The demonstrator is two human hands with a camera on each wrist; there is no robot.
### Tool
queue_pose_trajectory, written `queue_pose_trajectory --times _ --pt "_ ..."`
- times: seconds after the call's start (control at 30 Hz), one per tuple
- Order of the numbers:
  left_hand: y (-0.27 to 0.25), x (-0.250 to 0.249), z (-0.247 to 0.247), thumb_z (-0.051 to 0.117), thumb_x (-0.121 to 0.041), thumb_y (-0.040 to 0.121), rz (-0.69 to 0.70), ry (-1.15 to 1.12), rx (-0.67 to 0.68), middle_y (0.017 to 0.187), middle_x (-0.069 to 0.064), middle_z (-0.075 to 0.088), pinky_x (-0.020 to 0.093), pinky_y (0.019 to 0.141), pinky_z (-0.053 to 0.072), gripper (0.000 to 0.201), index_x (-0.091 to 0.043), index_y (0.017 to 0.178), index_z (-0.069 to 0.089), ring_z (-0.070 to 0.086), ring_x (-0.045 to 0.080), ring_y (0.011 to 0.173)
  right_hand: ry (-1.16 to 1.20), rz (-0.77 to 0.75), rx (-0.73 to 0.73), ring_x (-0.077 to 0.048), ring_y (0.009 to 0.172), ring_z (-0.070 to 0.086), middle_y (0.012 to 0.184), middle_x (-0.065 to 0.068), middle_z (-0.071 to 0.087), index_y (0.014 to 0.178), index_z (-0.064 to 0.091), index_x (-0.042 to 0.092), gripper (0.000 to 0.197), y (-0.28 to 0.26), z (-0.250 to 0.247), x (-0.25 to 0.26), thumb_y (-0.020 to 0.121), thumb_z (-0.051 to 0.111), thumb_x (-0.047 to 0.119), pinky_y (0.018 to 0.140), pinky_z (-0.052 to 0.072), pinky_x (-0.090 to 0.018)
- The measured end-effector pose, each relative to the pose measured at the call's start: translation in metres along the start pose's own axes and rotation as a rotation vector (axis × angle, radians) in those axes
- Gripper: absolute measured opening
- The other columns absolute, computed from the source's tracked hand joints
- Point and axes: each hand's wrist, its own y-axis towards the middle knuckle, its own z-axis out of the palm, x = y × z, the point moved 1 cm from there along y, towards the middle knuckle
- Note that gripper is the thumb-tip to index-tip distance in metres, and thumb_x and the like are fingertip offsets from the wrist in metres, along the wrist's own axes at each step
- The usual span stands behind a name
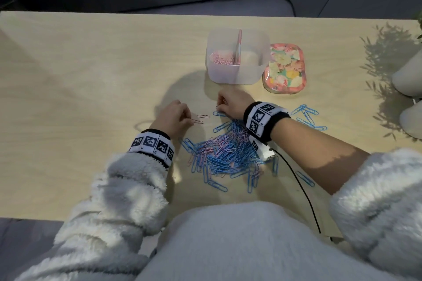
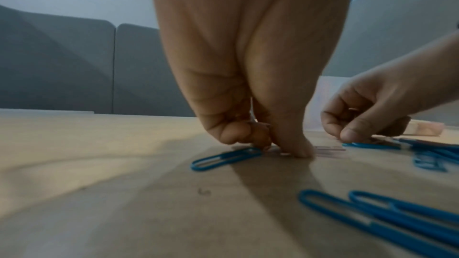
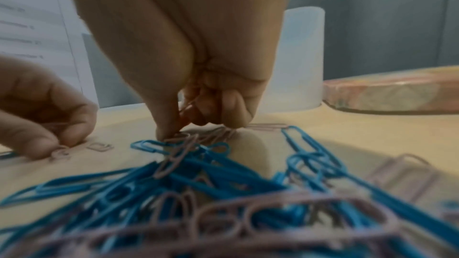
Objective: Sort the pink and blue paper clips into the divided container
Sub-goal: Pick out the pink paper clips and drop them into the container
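A mixed pile of blue and pink paper clips [image 1: 226, 153] lies on the table in front of me. Beyond it stands the translucent divided container [image 1: 258, 75]; pink clips [image 1: 221, 60] fill its left compartment, and the right one looks bare. My left hand [image 1: 187, 121] is curled down on the table left of the pile, and its fingertips pinch a pink clip [image 1: 198, 122] beside a second one [image 1: 203, 116]. My right hand [image 1: 220, 104] sits at the pile's far edge, holding pink clips [image 3: 190, 105] in curled fingers, thumb tip on another pink clip [image 3: 177, 137].
A floral lid [image 1: 284, 68] lies right of the container. Loose blue clips [image 1: 307, 116] are scattered to the right of my right wrist, and one blue clip [image 2: 226, 158] lies by my left hand. A black cable [image 1: 296, 180] runs off the near edge. White pots [image 1: 408, 80] stand at far right.
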Motion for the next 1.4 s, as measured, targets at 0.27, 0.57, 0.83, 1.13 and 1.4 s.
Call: queue_pose_trajectory --times 0.27,0.57,0.83,1.13,1.4 --pt "0.002 -0.004 -0.005 0.051 -0.013 0.092 0.001 -0.132 -0.061 0.087 0.007 0.060 0.024 0.067 0.040 0.013 -0.003 0.095 0.058 0.053 0.017 0.078 0.357 0.118 0.012 -0.018 0.062 0.048 0.074 -0.004 0.056 0.085 0.054 0.006 0.016 -0.019 -0.016 -0.023 0.094 0.045 0.015 0.061 0.039 -0.033" --pt "0.014 -0.017 0.003 0.055 -0.029 0.091 -0.071 -0.291 0.055 0.073 -0.003 0.054 0.025 0.056 0.037 0.018 -0.012 0.098 0.052 0.049 0.013 0.065 1.259 0.445 -0.183 -0.011 0.052 0.048 0.071 -0.003 0.052 0.091 0.055 0.006 0.015 -0.036 -0.026 -0.061 0.093 0.040 0.009 0.040 0.042 -0.018" --pt "0.021 -0.027 0.016 0.055 -0.018 0.089 0.066 0.075 0.135 0.100 0.015 0.060 0.032 0.073 0.039 0.013 -0.005 0.090 0.056 0.056 0.029 0.092 0.237 0.296 -0.183 -0.027 0.059 0.064 0.064 -0.014 0.068 0.064 0.065 -0.002 0.038 -0.020 -0.014 -0.041 0.071 0.078 0.032 0.060 0.054 -0.035" --pt "0.058 -0.086 -0.042 0.046 -0.018 0.094 0.229 0.055 -0.189 0.089 0.006 0.048 0.029 0.072 0.033 0.015 -0.004 0.096 0.052 0.044 0.022 0.080 0.055 0.299 -0.056 -0.026 0.072 0.053 0.069 -0.007 0.051 0.061 0.043 0.010 0.032 -0.018 -0.005 -0.025 0.086 0.059 0.020 0.064 0.038 -0.029" --pt "0.116 -0.123 -0.048 0.047 -0.013 0.092 0.129 0.256 -0.092 0.115 0.018 0.061 0.037 0.089 0.043 0.024 -0.003 0.111 0.057 0.054 0.033 0.109 0.332 0.234 -0.006 -0.021 0.066 0.054 0.069 -0.009 0.050 0.061 0.042 0.011 0.027 -0.032 -0.035 -0.029 0.083 0.054 0.004 0.054 0.036 -0.027"
